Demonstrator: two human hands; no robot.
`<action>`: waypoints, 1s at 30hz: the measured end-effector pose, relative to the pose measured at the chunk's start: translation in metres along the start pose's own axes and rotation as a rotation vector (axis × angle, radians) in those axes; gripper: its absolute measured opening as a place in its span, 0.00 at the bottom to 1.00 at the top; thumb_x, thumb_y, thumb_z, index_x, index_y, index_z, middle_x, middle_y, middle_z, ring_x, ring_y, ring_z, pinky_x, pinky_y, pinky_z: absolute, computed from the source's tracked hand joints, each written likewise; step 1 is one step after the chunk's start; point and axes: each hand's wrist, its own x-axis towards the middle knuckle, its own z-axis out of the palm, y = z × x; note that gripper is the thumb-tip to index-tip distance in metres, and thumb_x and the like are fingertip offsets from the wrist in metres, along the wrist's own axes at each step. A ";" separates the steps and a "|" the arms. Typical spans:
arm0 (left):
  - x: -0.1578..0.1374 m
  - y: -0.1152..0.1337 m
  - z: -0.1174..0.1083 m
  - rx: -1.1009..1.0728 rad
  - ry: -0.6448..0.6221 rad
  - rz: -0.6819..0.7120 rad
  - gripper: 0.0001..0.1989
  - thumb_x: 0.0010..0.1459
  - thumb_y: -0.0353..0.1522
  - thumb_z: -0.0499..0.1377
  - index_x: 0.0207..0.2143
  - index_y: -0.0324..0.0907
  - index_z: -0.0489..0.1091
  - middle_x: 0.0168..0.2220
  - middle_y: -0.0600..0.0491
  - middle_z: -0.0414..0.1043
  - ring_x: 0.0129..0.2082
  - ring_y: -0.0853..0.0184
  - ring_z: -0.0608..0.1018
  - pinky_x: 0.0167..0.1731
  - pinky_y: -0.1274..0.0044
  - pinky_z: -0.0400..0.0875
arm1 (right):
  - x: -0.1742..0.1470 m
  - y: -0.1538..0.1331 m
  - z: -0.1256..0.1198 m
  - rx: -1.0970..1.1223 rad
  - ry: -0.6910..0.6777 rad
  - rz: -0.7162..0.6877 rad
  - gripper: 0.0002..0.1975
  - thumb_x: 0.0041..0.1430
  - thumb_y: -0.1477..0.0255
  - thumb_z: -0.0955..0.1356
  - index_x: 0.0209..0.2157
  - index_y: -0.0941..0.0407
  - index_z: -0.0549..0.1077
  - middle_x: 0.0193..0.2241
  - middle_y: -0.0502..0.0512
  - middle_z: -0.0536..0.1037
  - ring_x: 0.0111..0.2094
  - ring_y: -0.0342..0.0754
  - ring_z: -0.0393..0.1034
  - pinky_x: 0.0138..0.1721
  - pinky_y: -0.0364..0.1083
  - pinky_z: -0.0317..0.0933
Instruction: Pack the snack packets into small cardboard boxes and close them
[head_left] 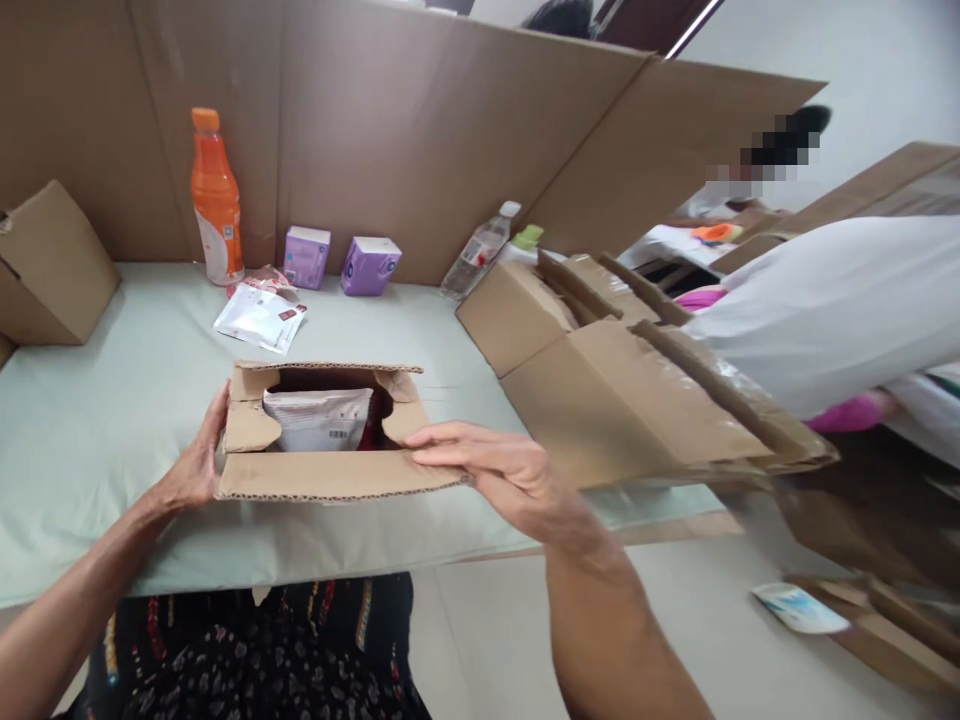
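Note:
In front of me stands a small cardboard box [330, 477] with its top flaps turned open. Inside lies a white packet [319, 418] with a barcode, and a bit of dark red shows beside it. My left hand [193, 464] holds the box by its left side; some of its fingers are hidden. At the right end, my right hand [504, 468] grips the front flap, fingers laid over its top and thumb out of sight. Behind the box, a white sachet [261, 318] rests on the pale green cloth, partly over a red-and-white packet [266, 280].
An orange drink bottle [216, 200], two purple tissue packs [306, 257] and a clear bottle [480, 250] stand along the cardboard partition [450, 130]. A large open carton [585, 410] is to the right, another box [56, 265] at far left. People are beyond the partition.

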 end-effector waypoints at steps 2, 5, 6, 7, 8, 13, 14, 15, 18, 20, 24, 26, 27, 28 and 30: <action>0.002 0.001 0.000 -0.015 -0.002 -0.007 0.72 0.46 0.66 0.69 0.79 0.48 0.35 0.79 0.37 0.44 0.77 0.35 0.54 0.75 0.48 0.51 | 0.001 -0.006 -0.007 -0.082 -0.056 -0.053 0.20 0.68 0.79 0.66 0.45 0.43 0.87 0.45 0.53 0.88 0.46 0.50 0.84 0.47 0.50 0.78; 0.003 0.005 0.001 -0.038 0.006 -0.017 0.70 0.45 0.66 0.69 0.79 0.49 0.40 0.78 0.38 0.49 0.76 0.34 0.55 0.75 0.47 0.51 | 0.010 -0.011 -0.013 -0.133 -0.116 -0.064 0.18 0.69 0.77 0.67 0.44 0.43 0.87 0.39 0.52 0.88 0.40 0.50 0.83 0.42 0.49 0.78; 0.004 0.006 0.001 -0.040 0.008 -0.020 0.69 0.46 0.65 0.70 0.79 0.49 0.41 0.77 0.39 0.51 0.76 0.34 0.55 0.75 0.47 0.51 | 0.015 -0.012 -0.014 -0.152 -0.124 -0.044 0.17 0.69 0.76 0.67 0.45 0.44 0.87 0.38 0.51 0.88 0.39 0.50 0.82 0.41 0.49 0.77; 0.004 0.006 0.002 -0.040 0.007 -0.021 0.67 0.47 0.64 0.70 0.79 0.50 0.42 0.76 0.39 0.53 0.76 0.35 0.55 0.75 0.47 0.51 | 0.022 -0.012 -0.013 -0.172 -0.135 -0.015 0.15 0.68 0.75 0.68 0.46 0.44 0.87 0.39 0.52 0.88 0.37 0.50 0.82 0.39 0.49 0.77; 0.004 0.007 0.001 -0.036 0.005 -0.021 0.66 0.48 0.64 0.70 0.79 0.51 0.42 0.76 0.40 0.55 0.76 0.35 0.56 0.75 0.46 0.50 | 0.029 -0.012 -0.012 -0.190 -0.152 0.012 0.14 0.68 0.74 0.69 0.47 0.45 0.86 0.41 0.52 0.88 0.37 0.49 0.81 0.38 0.48 0.76; 0.002 0.005 -0.001 0.020 -0.025 0.004 0.68 0.48 0.64 0.69 0.79 0.51 0.39 0.74 0.40 0.57 0.76 0.34 0.55 0.75 0.46 0.49 | 0.075 -0.005 0.005 -0.237 -0.302 0.020 0.23 0.60 0.73 0.73 0.57 0.47 0.82 0.59 0.56 0.81 0.48 0.52 0.81 0.44 0.48 0.76; 0.001 0.004 -0.001 0.026 -0.027 0.003 0.68 0.48 0.64 0.69 0.79 0.51 0.38 0.75 0.40 0.56 0.76 0.34 0.55 0.74 0.45 0.50 | 0.083 -0.002 0.010 -0.270 -0.316 0.006 0.27 0.59 0.74 0.73 0.60 0.46 0.80 0.61 0.56 0.80 0.50 0.52 0.81 0.48 0.50 0.76; 0.000 0.003 -0.001 0.028 -0.025 0.004 0.68 0.48 0.63 0.69 0.79 0.51 0.38 0.75 0.40 0.55 0.76 0.34 0.56 0.74 0.45 0.51 | 0.090 0.000 0.016 -0.315 -0.316 -0.004 0.29 0.58 0.74 0.74 0.61 0.47 0.79 0.62 0.56 0.79 0.51 0.53 0.80 0.51 0.51 0.75; -0.001 -0.002 0.002 0.016 -0.008 0.023 0.69 0.47 0.66 0.67 0.79 0.50 0.37 0.76 0.40 0.52 0.75 0.35 0.58 0.74 0.49 0.54 | 0.102 0.005 0.033 -0.459 -0.299 0.010 0.20 0.59 0.75 0.72 0.53 0.49 0.82 0.50 0.56 0.86 0.47 0.56 0.81 0.49 0.52 0.73; -0.001 -0.005 0.004 0.010 0.005 0.039 0.68 0.48 0.67 0.66 0.79 0.50 0.38 0.77 0.41 0.51 0.75 0.35 0.59 0.74 0.50 0.55 | 0.101 0.003 0.040 -0.464 -0.279 0.015 0.10 0.62 0.75 0.70 0.41 0.50 0.83 0.38 0.54 0.87 0.39 0.53 0.81 0.42 0.49 0.71; -0.001 -0.005 0.005 0.024 0.013 0.042 0.64 0.51 0.62 0.67 0.79 0.51 0.40 0.76 0.40 0.53 0.72 0.34 0.62 0.72 0.47 0.59 | 0.089 -0.013 0.032 -0.270 0.029 -0.008 0.09 0.66 0.67 0.70 0.31 0.50 0.80 0.28 0.50 0.82 0.29 0.48 0.76 0.34 0.47 0.69; -0.002 -0.003 0.005 0.039 0.016 0.033 0.63 0.51 0.57 0.71 0.79 0.53 0.41 0.75 0.41 0.55 0.72 0.36 0.64 0.71 0.47 0.61 | 0.084 -0.021 0.018 -0.207 0.310 0.030 0.09 0.65 0.62 0.71 0.31 0.49 0.79 0.24 0.48 0.79 0.25 0.47 0.73 0.30 0.47 0.68; -0.003 -0.002 0.005 0.048 0.023 0.029 0.63 0.51 0.55 0.72 0.79 0.54 0.41 0.75 0.42 0.55 0.72 0.37 0.64 0.71 0.48 0.61 | 0.083 -0.024 0.009 -0.184 0.459 0.037 0.09 0.64 0.60 0.72 0.31 0.49 0.78 0.22 0.47 0.77 0.23 0.47 0.71 0.27 0.48 0.67; -0.003 -0.002 0.005 0.056 0.031 0.026 0.62 0.51 0.52 0.73 0.79 0.55 0.41 0.75 0.43 0.55 0.72 0.39 0.64 0.71 0.49 0.61 | 0.082 -0.025 0.000 -0.159 0.605 0.024 0.09 0.61 0.60 0.73 0.30 0.48 0.77 0.20 0.46 0.76 0.21 0.47 0.70 0.25 0.48 0.65; -0.006 -0.001 0.005 0.071 0.046 0.025 0.61 0.51 0.50 0.73 0.78 0.55 0.43 0.75 0.44 0.56 0.73 0.40 0.63 0.72 0.51 0.61 | 0.081 -0.022 -0.020 -0.116 0.847 -0.032 0.09 0.58 0.61 0.75 0.28 0.47 0.75 0.19 0.46 0.74 0.19 0.49 0.68 0.22 0.49 0.63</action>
